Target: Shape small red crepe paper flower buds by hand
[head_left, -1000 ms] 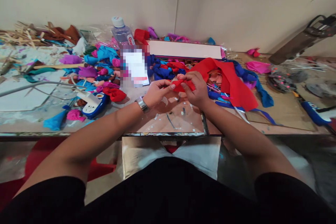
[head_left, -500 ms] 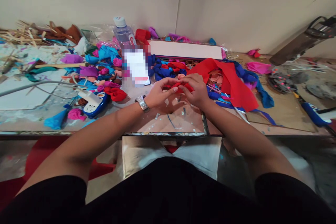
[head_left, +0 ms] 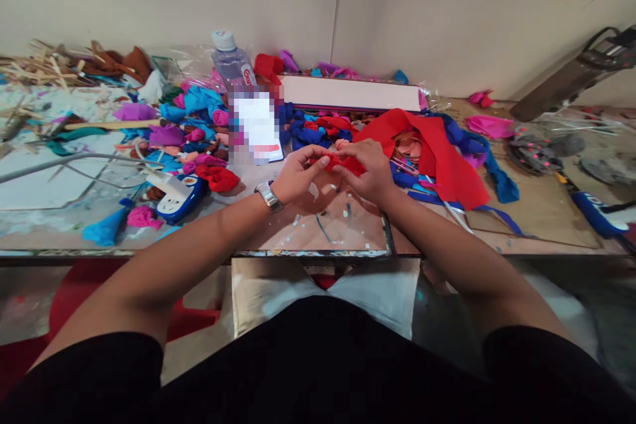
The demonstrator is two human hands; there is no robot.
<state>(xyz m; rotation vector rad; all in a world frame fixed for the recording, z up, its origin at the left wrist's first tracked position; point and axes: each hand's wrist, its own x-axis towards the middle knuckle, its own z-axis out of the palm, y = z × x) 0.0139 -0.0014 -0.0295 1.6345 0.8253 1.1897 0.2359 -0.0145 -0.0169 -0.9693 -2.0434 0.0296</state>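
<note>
Both hands meet above the middle of the cluttered wooden worktable (head_left: 541, 212), fingertips pinched on a small red piece of crepe-like fabric (head_left: 342, 162) held between them. The left hand (head_left: 298, 175), with a silver metal wristwatch (head_left: 269, 197) on its wrist, curls its fingers in from nine o'clock; the right hand (head_left: 370, 172) closes on the piece from three o'clock, its knuckles covering part of it. The red piece hangs just above the table's scuffed surface, clear of the scraps below.

At two o'clock from the hands lies a large folded sheet of red fabric (head_left: 437, 152), with dark blue fabric strips (head_left: 477, 152) beside it. At twelve o'clock stands a long white flat box (head_left: 350, 93). At eleven o'clock a clear plastic water bottle (head_left: 231, 66) rises among crumpled pink, purple and blue fabric buds (head_left: 191, 126). At nine o'clock rests a white and blue glue gun (head_left: 173, 195).
</note>
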